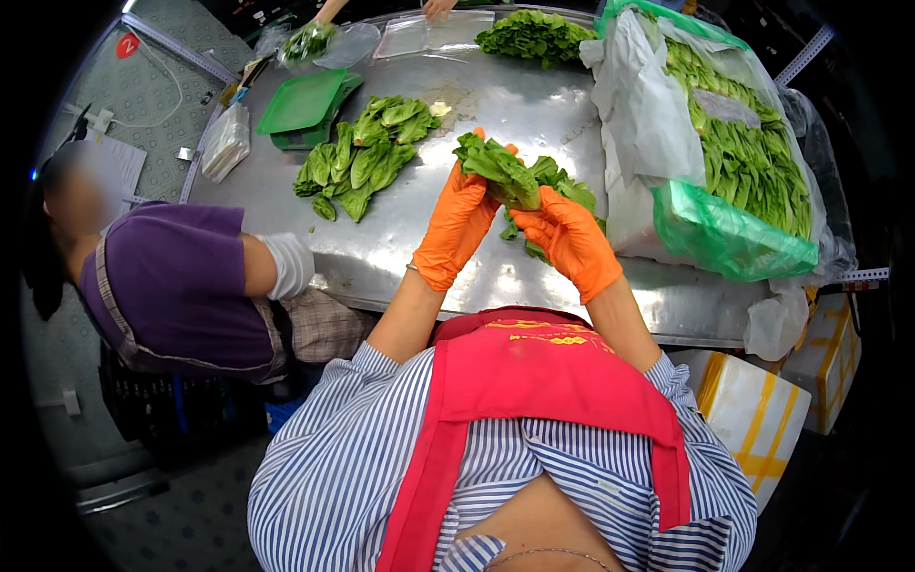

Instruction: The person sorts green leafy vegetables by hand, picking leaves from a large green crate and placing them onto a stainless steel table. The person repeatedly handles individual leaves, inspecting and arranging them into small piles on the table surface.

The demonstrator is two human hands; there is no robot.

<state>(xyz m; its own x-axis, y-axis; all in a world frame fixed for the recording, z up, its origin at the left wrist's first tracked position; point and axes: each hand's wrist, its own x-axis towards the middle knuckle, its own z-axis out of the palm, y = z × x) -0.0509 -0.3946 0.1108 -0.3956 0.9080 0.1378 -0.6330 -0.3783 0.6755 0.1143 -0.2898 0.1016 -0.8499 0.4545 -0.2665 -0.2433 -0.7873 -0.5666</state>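
Observation:
A small head of green leafy lettuce (504, 175) is held between my two hands above a metal table (457, 268). My left hand (457, 229), in an orange glove, supports it from the left, with fingertips showing behind the leaves. Gloved in orange too, my right hand (568, 239) grips its base end with thumb and fingers. More lettuce leaves (572, 187) show behind and below my right hand; whether they touch it I cannot tell. To the left of my hands a loose pile of lettuce heads (364, 154) lies on the metal.
A green weighing scale (304, 104) and a stack of clear bags (226, 143) stand at the left. At the right is a lined box of lettuce (754, 164). Another lettuce pile (532, 36) lies at the far edge, near other people's hands (438, 8). A person in purple (171, 279) sits at left.

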